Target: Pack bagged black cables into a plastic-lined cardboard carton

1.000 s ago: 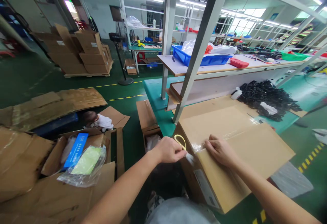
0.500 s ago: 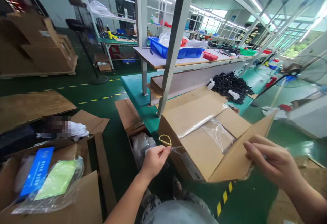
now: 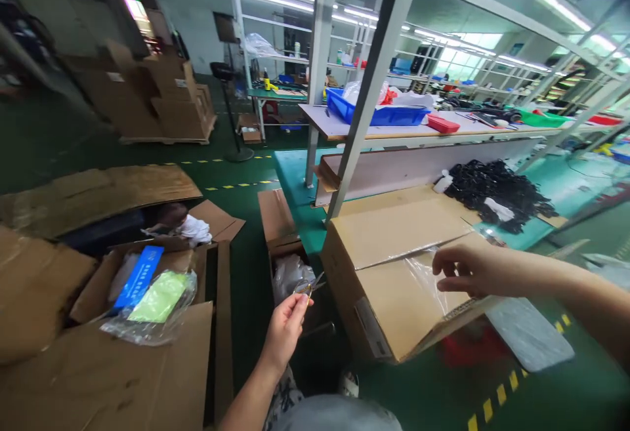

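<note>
My left hand [image 3: 284, 329] is closed on small scissors [image 3: 310, 286], holding them low beside the box [image 3: 394, 287], clear of it. My right hand [image 3: 465, 268] pinches the clear plastic [image 3: 428, 273] at the box's open top, fingers together on it. The box sits at the edge of the green counter [image 3: 295, 175], one flap [image 3: 398, 231] still flat. Black parts [image 3: 497, 188] lie heaped behind.

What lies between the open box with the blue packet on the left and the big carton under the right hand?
In the head view: left hand holding small scissors, and a narrow open box.
</note>
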### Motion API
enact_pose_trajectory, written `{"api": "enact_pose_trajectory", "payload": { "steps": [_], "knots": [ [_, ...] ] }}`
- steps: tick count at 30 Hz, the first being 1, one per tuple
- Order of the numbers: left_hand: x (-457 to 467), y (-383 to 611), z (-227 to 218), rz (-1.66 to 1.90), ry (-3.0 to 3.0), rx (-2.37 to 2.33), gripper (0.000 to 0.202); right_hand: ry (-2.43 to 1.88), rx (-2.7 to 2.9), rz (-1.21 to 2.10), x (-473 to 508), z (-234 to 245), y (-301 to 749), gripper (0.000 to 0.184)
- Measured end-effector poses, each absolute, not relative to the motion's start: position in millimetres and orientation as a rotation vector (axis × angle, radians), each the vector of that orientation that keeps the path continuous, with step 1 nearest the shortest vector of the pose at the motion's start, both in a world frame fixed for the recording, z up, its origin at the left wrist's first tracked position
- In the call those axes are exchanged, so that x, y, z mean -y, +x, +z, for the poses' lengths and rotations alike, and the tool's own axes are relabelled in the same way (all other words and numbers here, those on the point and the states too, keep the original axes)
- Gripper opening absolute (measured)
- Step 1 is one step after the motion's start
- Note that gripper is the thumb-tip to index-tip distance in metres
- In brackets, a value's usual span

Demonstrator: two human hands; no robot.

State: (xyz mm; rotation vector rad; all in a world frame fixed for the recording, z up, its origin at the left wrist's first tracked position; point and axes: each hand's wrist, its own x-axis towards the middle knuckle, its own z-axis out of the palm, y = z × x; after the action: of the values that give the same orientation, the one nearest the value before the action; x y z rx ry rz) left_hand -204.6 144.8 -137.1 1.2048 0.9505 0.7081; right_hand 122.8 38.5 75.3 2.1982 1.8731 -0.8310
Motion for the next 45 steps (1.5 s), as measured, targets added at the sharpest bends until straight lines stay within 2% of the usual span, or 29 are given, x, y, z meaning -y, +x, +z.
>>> {"api": "enact_pose_trajectory", "payload": {
  "steps": [2,4,9,13,15,18,25,31,41,45],
  "knots": [
    [-130.5,-208.5,-131.3,0.717,1.161,-0.945,0.051,2.022,-1.861,-0.751,-66.7,67.0,132.0,0.031],
    [-116.3,-214.1,-120.3,0.740,1.228,-0.942,0.043,1.866,-1.874,-0.654,-93.6,57.2,133.5,0.040],
    [-90.5,-228.8,-86.8,0.628,1.570,-0.934,0.021,1.574,-2.126,-0.435,-146.6,30.5,117.4,0.084],
    [-83.2,-227.4,-83.1,0.714,1.453,-0.993,0.031,1.252,-2.336,-0.303,-170.7,-2.8,113.7,0.120],
    [-83.0,-220.7,-91.0,0.788,1.205,-1.014,0.042,1.184,-2.345,-0.278,-175.8,-18.2,116.6,0.127],
    [-87.3,-207.3,-105.3,0.798,0.790,-0.935,0.054,1.166,-2.346,-0.293,-174.8,-30.4,122.1,0.122],
    [-120.0,-172.9,-109.8,0.520,0.634,-0.749,0.041,1.126,-2.490,-0.351,-166.0,-29.5,137.4,0.102],
    [-144.6,-149.5,-107.5,0.348,0.675,-0.706,0.043,1.235,-2.420,-0.498,-169.2,-17.2,131.2,0.104],
    [-158.4,-141.3,-104.8,0.340,0.627,-0.746,0.045,1.206,-2.425,-0.531,-170.8,-10.4,119.8,0.101],
    [-181.7,-155.1,-105.2,0.539,0.591,-0.823,0.046,1.304,-2.455,-0.557,-175.0,5.9,126.6,0.078]
  ]
}}
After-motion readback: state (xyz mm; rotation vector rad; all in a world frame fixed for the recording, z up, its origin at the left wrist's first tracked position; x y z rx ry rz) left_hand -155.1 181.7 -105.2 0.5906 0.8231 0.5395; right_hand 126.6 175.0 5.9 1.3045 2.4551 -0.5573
